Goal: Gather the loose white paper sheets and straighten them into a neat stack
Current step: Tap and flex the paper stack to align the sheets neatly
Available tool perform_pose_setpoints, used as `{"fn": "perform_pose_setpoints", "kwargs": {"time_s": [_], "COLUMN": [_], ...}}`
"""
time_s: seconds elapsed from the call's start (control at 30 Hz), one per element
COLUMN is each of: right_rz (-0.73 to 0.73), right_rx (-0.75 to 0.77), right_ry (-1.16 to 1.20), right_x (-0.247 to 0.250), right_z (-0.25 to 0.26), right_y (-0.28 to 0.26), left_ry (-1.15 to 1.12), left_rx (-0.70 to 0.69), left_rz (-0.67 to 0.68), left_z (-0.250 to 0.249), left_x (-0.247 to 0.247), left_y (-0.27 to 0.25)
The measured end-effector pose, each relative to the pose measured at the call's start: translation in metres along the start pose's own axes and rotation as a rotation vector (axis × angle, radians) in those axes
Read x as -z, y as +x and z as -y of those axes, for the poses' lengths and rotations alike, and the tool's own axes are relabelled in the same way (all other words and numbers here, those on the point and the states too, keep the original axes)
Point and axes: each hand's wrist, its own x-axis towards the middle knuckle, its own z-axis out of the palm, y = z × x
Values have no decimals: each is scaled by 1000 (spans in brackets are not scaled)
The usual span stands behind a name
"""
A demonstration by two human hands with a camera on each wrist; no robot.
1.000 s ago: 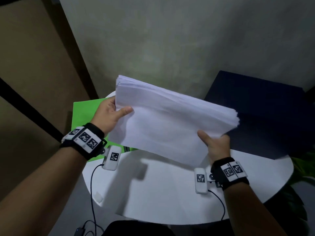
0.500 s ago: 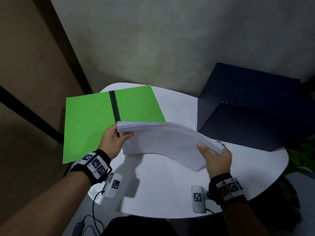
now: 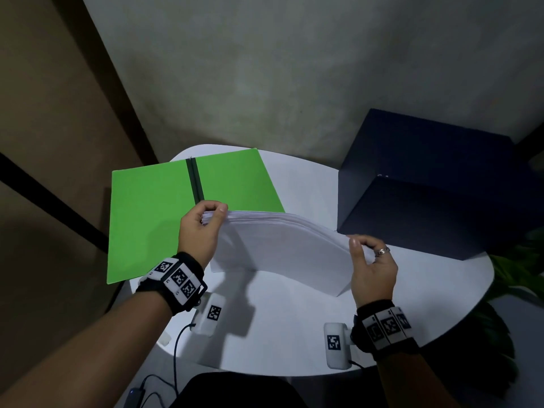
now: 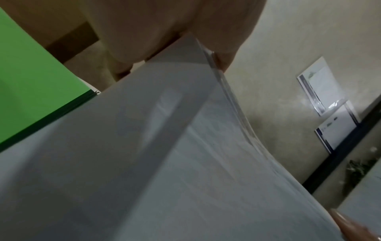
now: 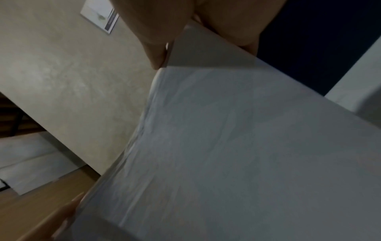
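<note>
A thick sheaf of white paper sheets (image 3: 282, 248) stands on its lower long edge on the round white table (image 3: 294, 343), its upper part bowed away from me. My left hand (image 3: 210, 217) pinches the top left corner, thumb in front and fingers behind. My right hand (image 3: 365, 250) grips the top right corner in the same way. Both wrist views are filled by the paper sheets (image 4: 185, 163) (image 5: 237, 146), with the fingers (image 4: 156, 35) and the fingers (image 5: 156, 32) clamped on the upper edge. The sheet edges look slightly fanned along the top.
An open green folder (image 3: 164, 216) lies flat on the table's left side, partly over the rim. A large dark blue box (image 3: 435, 184) stands at the back right. A grey wall is close behind. A cable (image 3: 176, 348) hangs off the near edge.
The sheaf has come down from the raised, tilted hold to stand edge-down on the table. Both hands have shifted to its top corners. The green folder has come into full view.
</note>
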Motion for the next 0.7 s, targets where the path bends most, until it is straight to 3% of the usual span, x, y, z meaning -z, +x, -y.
{"fn": "perform_pose_setpoints", "kwargs": {"time_s": [0.1, 0.2, 0.33, 0.57, 0.7], "right_rz": [8, 36, 111, 219, 233], "right_rx": [37, 187, 358, 451, 527], "right_ry": [-17, -64, -213, -531, -616], "right_x": [1, 0, 2, 10, 11], "right_z": [1, -2, -10, -18, -15], "right_y": [-1, 0, -1, 0, 2], "left_ry": [22, 36, 201, 632, 740], "left_rx": [-22, -71, -251, -549, -621], "left_rz": [-16, -6, 140, 320, 377], "left_z": [-1, -3, -2, 4, 3], "left_x": [-2, -1, 4, 19, 25], "left_y": [2, 2, 2, 5, 12]}}
